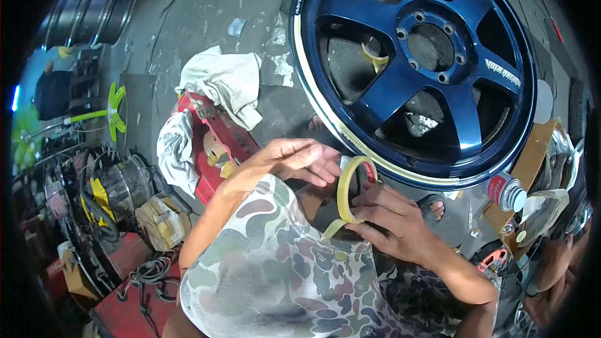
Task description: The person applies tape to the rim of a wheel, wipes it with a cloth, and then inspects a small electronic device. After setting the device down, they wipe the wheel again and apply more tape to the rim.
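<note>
A roll of yellow masking tape [343, 195] is in my right hand [394, 222], with the fingers and thumb closed on its side. A loose end of tape [333, 230] hangs from the bottom of the roll. Just left of the roll is my left hand [307, 159], fingers stretched out and holding nothing visible. Beyond both hands lies a large blue wheel rim [397, 91], spokes facing up. A pale band of tape [325, 112] runs along its near left lip. Through a gap between spokes shows another yellow ring [374, 57].
White cloths [222, 81] drape over a red tray [219, 141] on the left. A can [504, 191] stands by a cardboard box [529, 172] at right. A green fan [114, 112], more wheels [87, 19] and a coiled cable [150, 275] are farther left. Another person's arm [554, 269] shows at lower right.
</note>
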`<state>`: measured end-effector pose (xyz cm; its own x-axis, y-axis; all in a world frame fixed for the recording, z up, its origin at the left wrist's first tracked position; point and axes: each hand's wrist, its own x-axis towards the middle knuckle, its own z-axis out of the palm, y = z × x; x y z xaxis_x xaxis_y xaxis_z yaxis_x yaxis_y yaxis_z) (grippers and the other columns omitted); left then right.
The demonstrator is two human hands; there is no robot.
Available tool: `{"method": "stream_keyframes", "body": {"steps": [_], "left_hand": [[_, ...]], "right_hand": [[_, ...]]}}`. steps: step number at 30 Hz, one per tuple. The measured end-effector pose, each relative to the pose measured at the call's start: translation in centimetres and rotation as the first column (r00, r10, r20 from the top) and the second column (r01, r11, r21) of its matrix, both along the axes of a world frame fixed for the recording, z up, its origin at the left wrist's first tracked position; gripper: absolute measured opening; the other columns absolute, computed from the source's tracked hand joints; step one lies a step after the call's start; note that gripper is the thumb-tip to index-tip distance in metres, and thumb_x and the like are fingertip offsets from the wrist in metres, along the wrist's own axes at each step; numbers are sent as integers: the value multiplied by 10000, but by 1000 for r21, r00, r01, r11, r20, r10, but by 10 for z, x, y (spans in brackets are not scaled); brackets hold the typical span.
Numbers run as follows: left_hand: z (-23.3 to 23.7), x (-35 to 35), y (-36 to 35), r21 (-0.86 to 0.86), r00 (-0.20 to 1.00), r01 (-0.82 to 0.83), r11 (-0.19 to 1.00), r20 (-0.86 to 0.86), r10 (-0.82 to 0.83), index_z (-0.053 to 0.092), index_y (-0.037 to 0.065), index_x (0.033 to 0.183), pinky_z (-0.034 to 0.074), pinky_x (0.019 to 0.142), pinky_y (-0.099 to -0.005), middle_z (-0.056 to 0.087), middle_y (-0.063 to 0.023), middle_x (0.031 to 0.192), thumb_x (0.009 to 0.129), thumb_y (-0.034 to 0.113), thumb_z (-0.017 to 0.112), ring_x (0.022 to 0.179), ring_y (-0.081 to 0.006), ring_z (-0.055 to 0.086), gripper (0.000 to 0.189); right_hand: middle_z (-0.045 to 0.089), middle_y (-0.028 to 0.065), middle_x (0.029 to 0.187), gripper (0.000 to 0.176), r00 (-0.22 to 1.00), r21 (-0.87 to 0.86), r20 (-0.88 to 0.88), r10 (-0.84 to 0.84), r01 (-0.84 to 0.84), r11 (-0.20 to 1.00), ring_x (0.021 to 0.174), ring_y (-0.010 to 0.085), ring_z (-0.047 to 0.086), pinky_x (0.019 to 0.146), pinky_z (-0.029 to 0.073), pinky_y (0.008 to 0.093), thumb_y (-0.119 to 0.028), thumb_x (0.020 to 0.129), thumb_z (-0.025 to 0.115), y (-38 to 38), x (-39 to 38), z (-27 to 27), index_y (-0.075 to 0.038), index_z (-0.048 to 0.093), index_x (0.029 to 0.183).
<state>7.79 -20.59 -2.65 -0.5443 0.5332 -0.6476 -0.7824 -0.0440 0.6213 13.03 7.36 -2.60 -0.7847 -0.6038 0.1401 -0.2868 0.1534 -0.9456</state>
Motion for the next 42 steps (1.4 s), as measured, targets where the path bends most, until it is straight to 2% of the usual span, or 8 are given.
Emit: {"method": "stream_keyframes", "body": {"steps": [4,6,12,17,20,32,35,42], "left_hand": [[0,4,-6,146,997,-77,986,43,72,629,-62,1322,577,972,-357,715,-181,1174,1102,358,552,1086,-233,704,481],[-5,9,-9,76,998,39,996,54,-43,634,-54,1310,595,936,-362,720,-183,1161,1094,372,566,1087,-245,708,482],[-3,14,6,-100,953,302,948,1,-304,621,-13,1272,547,984,-359,715,-157,1162,952,150,776,1101,-208,694,391],[-17,15,10,-172,917,338,925,-163,-365,603,-36,1292,525,950,-293,732,-103,1158,918,140,823,1047,-146,696,469],[-24,16,16,34,959,283,958,-5,-283,591,-28,1322,518,974,-305,712,-89,1206,939,116,794,1101,-151,680,456],[-34,15,31,-33,905,406,913,-127,-406,607,40,1156,510,920,-273,698,-57,1101,939,41,769,1067,-111,657,270],[-37,17,32,157,954,299,941,-64,-293,596,39,1112,510,893,-250,698,-63,1089,942,44,765,1040,-102,659,240],[-16,11,46,58,938,341,938,38,-344,583,37,1090,520,819,-255,688,-40,1005,906,53,812,891,-93,647,294]], "right_hand": [[647,126,1036,237,998,-36,-5,-55,55,998,936,332,676,848,567,428,-116,868,833,-10,4,-3,-3,670,999],[633,147,980,243,910,65,398,-114,97,993,803,304,659,711,539,413,-134,897,818,-12,11,6,6,621,924],[562,134,773,293,851,124,451,-268,238,963,635,208,532,593,455,360,-139,924,791,-13,26,0,2,547,843],[535,110,728,269,851,48,396,-346,357,933,614,207,500,580,432,346,-109,916,780,-16,31,-13,-2,549,829],[536,102,726,259,857,-9,361,-368,397,918,617,206,499,582,434,345,-94,910,774,-16,31,-15,-2,549,820],[538,104,666,330,846,37,306,-436,447,894,563,233,525,548,447,362,-115,873,809,-8,32,-21,-16,526,735],[535,107,652,337,829,46,329,-452,464,885,556,237,531,545,444,363,-125,868,815,-3,31,-21,-15,530,725],[524,99,629,382,852,145,271,-448,424,894,538,212,505,521,423,352,-126,848,832,-1,27,-15,-18,509,677]]}}
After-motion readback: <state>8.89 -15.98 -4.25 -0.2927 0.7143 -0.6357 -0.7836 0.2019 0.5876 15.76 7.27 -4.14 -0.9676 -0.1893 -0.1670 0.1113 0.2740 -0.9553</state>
